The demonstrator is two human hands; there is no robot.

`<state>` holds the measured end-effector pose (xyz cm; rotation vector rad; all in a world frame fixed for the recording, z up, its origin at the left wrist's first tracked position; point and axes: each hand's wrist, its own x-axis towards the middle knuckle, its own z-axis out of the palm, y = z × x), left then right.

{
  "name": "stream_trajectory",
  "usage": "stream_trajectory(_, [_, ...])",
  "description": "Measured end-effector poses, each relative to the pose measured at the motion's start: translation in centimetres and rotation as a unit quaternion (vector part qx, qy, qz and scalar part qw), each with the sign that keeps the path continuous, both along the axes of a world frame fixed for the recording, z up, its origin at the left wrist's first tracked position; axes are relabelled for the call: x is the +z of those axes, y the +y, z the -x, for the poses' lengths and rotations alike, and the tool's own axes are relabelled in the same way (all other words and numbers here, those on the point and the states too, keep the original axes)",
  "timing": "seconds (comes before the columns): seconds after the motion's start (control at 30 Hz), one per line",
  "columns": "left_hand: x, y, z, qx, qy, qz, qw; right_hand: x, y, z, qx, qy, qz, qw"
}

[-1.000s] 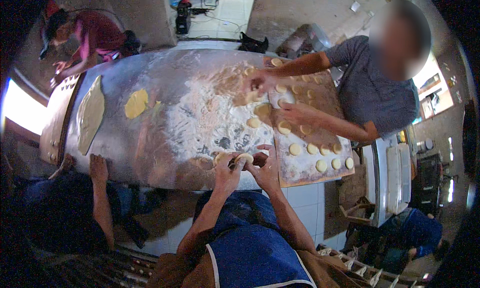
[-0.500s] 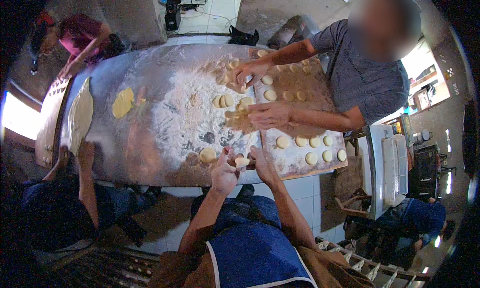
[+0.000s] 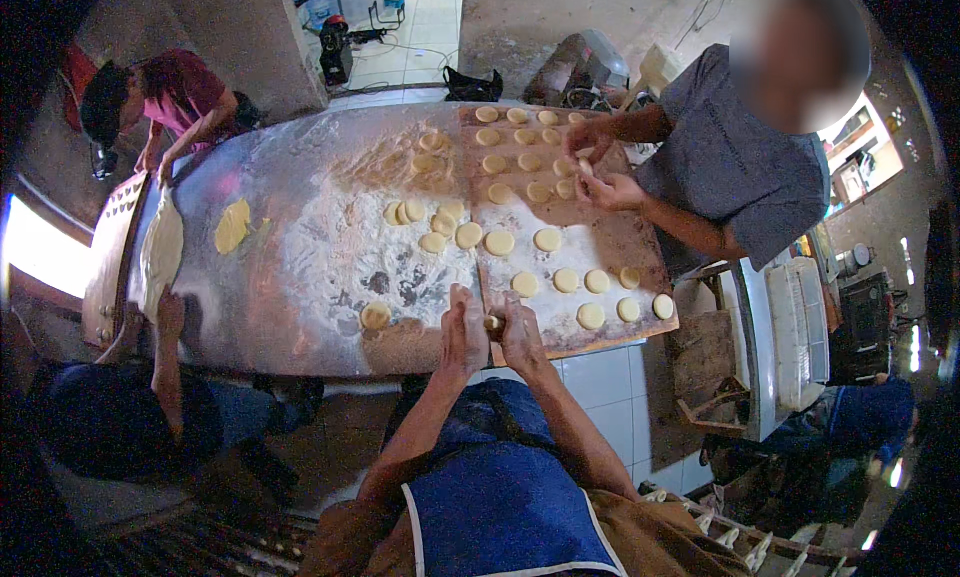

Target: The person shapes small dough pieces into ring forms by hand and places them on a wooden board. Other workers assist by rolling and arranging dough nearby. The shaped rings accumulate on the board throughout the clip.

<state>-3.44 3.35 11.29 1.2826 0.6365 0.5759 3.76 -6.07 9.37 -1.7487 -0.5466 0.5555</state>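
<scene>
At the near edge of the floured table, my left hand (image 3: 463, 332) and my right hand (image 3: 519, 334) are held close together with fingers curled. A small piece of dough (image 3: 493, 323) shows between them, mostly hidden by the fingers. To the left of my hands a single round dough disc (image 3: 376, 316) lies on the flour. Beyond my hands is a loose cluster of dough discs (image 3: 443, 223). On the right, more pale discs (image 3: 592, 317) sit in rough rows on a wooden board (image 3: 644, 268).
Across the board a person in a grey shirt (image 3: 720, 167) works a small piece with both hands. At the far left two people handle a long dough sheet (image 3: 161, 245) beside a perforated board (image 3: 112, 262). A yellow lump (image 3: 233, 227) lies on the metal table (image 3: 240, 307).
My hands have closed together around the dough piece, which was more exposed before. The person opposite has drawn both hands back from the discs toward the board's far right.
</scene>
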Motion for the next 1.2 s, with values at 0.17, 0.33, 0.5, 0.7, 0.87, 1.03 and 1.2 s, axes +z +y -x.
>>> stream_trajectory(0.17, [-0.9,-2.3,-2.1,0.07,-0.136,0.378,0.913,3.7,-2.1,0.1,-0.004,0.059,-0.069,0.996])
stream_trajectory(0.33, [-6.0,-4.3,-1.9,-0.018,0.072,-0.037,0.997,-1.5,-4.6,-1.1,0.047,-0.052,-0.004,0.998])
stream_trajectory(0.5, [-3.2,-6.1,-2.2,0.032,-0.034,0.178,0.983,1.3,-6.8,-1.4,0.061,-0.086,0.035,0.994])
stream_trajectory(0.7, [-7.8,-7.1,-1.1,0.033,0.076,0.011,0.996,0.8,-7.3,-1.1,0.112,-0.275,0.024,0.955])
stream_trajectory(0.87, [-4.8,-7.6,-0.4,0.026,0.042,0.005,0.999,-1.7,-8.1,-0.4,0.084,-0.031,0.027,0.996])
stream_trajectory(1.03, [-6.1,-6.2,0.2,0.113,0.029,0.095,0.989,2.6,-8.1,-1.0,0.104,-0.027,-0.054,0.993])
stream_trajectory(1.2, [-3.8,-5.0,-2.1,0.049,0.294,-0.289,0.91,3.2,-8.0,-2.8,0.08,-0.114,0.185,0.973])
